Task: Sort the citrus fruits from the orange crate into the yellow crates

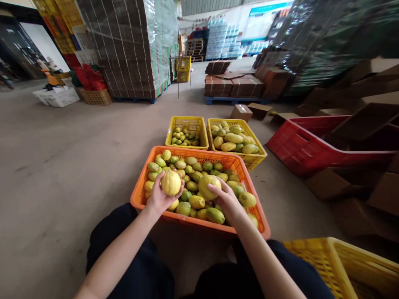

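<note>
An orange crate (199, 226) full of yellow-green fruits stands on the floor between my knees. Over its left part, my left hand (160, 197) holds a round yellow fruit (171, 183), fingers curled around it from below. My right hand (227, 199) grips a larger yellow-green fruit (209, 187) above the crate's middle, thumb on top. The two held fruits are apart. Beyond the far rim, a yellow crate (187, 147) with smaller fruits sits beside another yellow crate (257, 158) heaped with larger, longer fruits.
At the right lies a red crate (336, 158) with cardboard boxes (335, 182) around it. A yellow crate (330, 265) is by my right knee. Farther back are wrapped pallet stacks (127, 50), flat cardboard bundles (233, 86) and a wicker basket (96, 96).
</note>
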### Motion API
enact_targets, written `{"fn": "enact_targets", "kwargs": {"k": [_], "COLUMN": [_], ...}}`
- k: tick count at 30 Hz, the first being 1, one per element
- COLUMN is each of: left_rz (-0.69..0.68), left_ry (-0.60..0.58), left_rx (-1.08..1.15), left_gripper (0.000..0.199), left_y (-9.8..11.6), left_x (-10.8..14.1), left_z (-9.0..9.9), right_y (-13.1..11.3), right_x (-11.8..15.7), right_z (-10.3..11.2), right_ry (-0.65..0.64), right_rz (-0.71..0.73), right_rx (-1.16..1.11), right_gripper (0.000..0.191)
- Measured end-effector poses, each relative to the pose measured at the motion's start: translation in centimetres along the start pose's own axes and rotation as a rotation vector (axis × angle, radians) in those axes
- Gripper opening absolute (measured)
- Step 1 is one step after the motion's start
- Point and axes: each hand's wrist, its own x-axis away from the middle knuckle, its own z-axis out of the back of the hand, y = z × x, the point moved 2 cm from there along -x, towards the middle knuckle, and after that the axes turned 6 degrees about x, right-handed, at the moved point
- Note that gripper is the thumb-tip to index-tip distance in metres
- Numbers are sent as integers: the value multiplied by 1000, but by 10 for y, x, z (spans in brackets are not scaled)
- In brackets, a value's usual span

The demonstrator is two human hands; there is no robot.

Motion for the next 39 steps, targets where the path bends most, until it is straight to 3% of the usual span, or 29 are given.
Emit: {"fn": "enact_targets", "kwargs": {"k": [5, 11, 20, 32, 39], "left_rz": [-57, -218, -515, -572, -668], "left_ry": [37, -139, -182, -234, -272], "left_rx": [84, -263, -528, -659, -857], "left_gripper": [27, 28, 30, 27, 27], "left_y": [9, 7, 7, 7, 14], "left_x": [-7, -3, -2, -2, 3], "left_z": [-9, -31, -39, -36, -35], "right_y": [10, -2, -23, -26, -25], "right_x": [-6, 4, 11, 13, 11], "right_z": [-19, -28, -35, -33, -35], "right_ry": [-140, -245, -183, -159, -142], "right_rz": [-115, -6, 181, 251, 286], "right_rx": [-105, -66, 260, 382, 427], "right_gripper": [47, 47, 42, 40, 40]}}
